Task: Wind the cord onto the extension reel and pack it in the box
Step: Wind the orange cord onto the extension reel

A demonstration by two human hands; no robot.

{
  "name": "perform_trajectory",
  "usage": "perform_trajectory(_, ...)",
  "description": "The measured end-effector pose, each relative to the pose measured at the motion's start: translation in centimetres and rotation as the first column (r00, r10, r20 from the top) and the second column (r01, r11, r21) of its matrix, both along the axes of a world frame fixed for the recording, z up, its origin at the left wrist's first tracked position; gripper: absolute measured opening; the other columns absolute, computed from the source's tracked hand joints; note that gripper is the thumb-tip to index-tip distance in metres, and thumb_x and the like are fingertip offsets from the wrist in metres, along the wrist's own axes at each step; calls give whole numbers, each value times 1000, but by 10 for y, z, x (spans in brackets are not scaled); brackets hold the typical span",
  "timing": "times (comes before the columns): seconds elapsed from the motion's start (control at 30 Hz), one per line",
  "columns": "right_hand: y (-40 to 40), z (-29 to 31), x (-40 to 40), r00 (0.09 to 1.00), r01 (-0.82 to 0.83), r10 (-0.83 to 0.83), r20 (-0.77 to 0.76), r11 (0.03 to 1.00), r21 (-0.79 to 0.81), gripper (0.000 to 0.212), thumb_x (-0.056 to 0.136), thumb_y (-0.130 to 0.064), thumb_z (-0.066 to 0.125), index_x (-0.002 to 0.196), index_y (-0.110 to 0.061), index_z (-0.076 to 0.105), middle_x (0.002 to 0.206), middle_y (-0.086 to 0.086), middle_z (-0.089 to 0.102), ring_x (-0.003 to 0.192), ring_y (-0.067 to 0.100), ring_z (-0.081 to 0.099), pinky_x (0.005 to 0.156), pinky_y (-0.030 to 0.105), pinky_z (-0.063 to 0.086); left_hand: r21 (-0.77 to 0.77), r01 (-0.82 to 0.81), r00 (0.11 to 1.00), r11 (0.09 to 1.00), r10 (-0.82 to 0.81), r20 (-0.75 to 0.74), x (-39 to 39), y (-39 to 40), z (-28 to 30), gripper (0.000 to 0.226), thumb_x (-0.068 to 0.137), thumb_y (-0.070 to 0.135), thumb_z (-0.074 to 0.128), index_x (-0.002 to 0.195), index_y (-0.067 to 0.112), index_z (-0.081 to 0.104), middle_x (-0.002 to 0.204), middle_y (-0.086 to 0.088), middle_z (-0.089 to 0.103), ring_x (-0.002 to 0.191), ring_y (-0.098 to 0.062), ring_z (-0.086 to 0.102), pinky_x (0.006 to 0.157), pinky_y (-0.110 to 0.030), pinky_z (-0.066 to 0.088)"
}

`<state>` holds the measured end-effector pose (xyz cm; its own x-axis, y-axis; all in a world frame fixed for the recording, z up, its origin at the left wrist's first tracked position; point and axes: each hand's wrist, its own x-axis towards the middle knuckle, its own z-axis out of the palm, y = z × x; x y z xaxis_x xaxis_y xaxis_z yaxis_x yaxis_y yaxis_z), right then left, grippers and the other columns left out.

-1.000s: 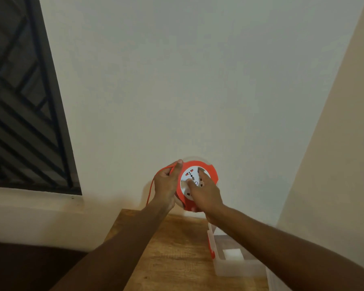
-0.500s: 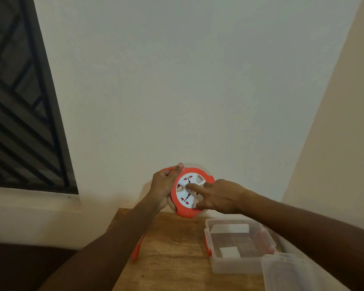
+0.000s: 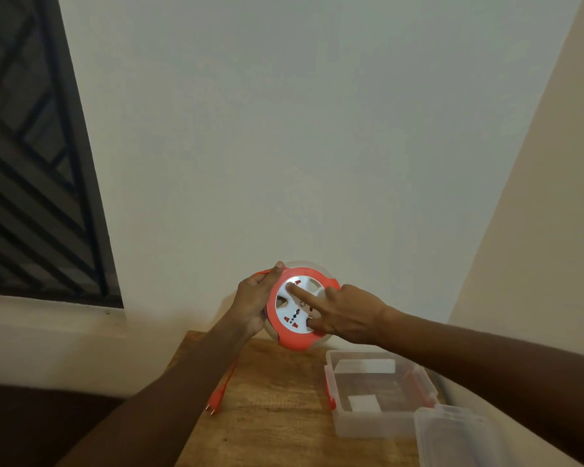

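Above the table's (image 3: 270, 399) far edge, the left hand (image 3: 250, 303) grips the extension reel's (image 3: 299, 310) nine-o'clock rim while the right hand's (image 3: 348, 313) spread fingers have cranked its face round, drawing the plug (image 3: 215, 397) nearer; the box (image 3: 378, 396) waits at four o'clock.

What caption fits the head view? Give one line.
Left hand grips round orange-and-white extension reel; right hand fingers its face above wooden table.

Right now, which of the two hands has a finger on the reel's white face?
The right hand: its forefinger lies across the reel's white socket face. The left hand only grips the orange rim.
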<state>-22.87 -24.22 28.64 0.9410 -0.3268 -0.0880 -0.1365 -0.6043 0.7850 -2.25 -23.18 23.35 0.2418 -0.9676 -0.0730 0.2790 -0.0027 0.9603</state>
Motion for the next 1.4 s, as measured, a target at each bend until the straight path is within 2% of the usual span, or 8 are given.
perform_trajectory(0.07,-3,4,3,993,-88,89,-82,996,16,53,81,-28,79,129,-30,57,161,11,18,108,37,58,76,48,59,13,40,999,999,-40,27,-2,2,2,39,93,47,70,116,16,73,105,-12,81,92,-38,79,76,-48,67)
perform_trajectory(0.2,0,19,8,964,-188,185,-191,982,4,65,71,-34,87,130,-28,59,157,9,28,122,38,47,94,52,51,15,66,994,998,-67,89,-6,5,1,44,93,49,69,122,15,71,107,-11,81,93,-37,79,86,-55,64)
perform_trajectory(0.43,13,18,11,984,-118,112,-140,992,-36,61,75,-34,84,130,-26,58,149,15,39,121,41,48,94,53,49,13,43,995,999,-44,89,1,8,5,45,93,51,68,120,15,71,104,-9,82,89,-35,80,80,-48,66)
perform_trajectory(0.8,15,0,10,994,94,-94,-48,996,8,55,86,-37,73,137,-27,52,150,25,33,116,44,55,90,49,52,9,-17,998,1000,16,67,4,9,5,44,91,49,71,116,13,74,102,-11,82,90,-36,79,79,-47,66)
perform_trajectory(0.93,18,3,9,998,52,-52,-38,999,10,53,89,-33,71,138,-27,50,153,23,29,118,43,53,88,47,53,13,-14,997,1000,13,71,3,10,6,43,91,50,70,117,15,73,103,-10,82,90,-36,79,76,-46,67)
perform_trajectory(1.1,13,23,8,966,-124,129,-223,992,38,65,79,-30,80,136,-36,50,158,8,20,120,39,47,88,50,53,23,51,993,998,-53,102,-2,13,4,46,93,49,69,121,13,71,106,-11,81,92,-37,79,82,-50,66)
perform_trajectory(1.2,13,24,9,964,-115,117,-237,993,21,66,79,-32,80,136,-35,48,158,7,23,118,38,50,90,50,52,26,47,995,999,-49,90,-4,12,2,48,92,49,70,123,12,71,107,-12,81,93,-39,79,87,-56,63)
perform_trajectory(1.4,10,18,9,968,-113,127,-215,991,76,60,82,-25,79,135,-31,53,157,10,23,102,37,61,84,51,57,24,62,994,998,-64,90,-3,15,4,45,94,48,68,120,12,71,106,-12,81,90,-37,79,79,-49,66)
